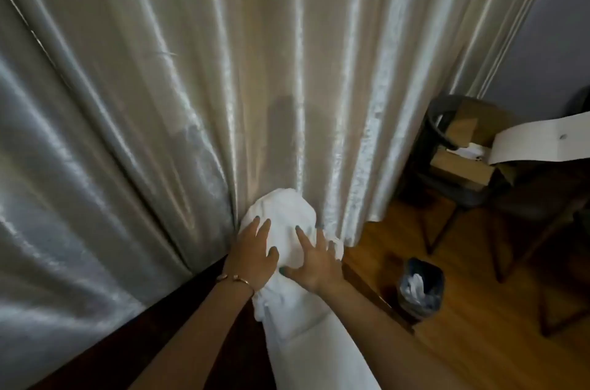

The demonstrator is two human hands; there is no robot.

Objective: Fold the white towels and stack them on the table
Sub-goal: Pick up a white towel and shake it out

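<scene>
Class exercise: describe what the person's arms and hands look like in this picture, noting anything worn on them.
Both forearms are bare, with no sleeves showing. The left hand has a thin metallic open bangle at the wrist. The right hand wears nothing visible. Fingernails carry dark teal polish.

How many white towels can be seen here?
2, it seems: a bunched towel under both hands against the curtain, and a flatter towel nearer the camera. Others may be hidden.

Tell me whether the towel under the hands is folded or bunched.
Bunched. The white towel is a rounded, wrinkled lump against the curtain, with both hands pressing on it; no flat folded edges show there.
</scene>
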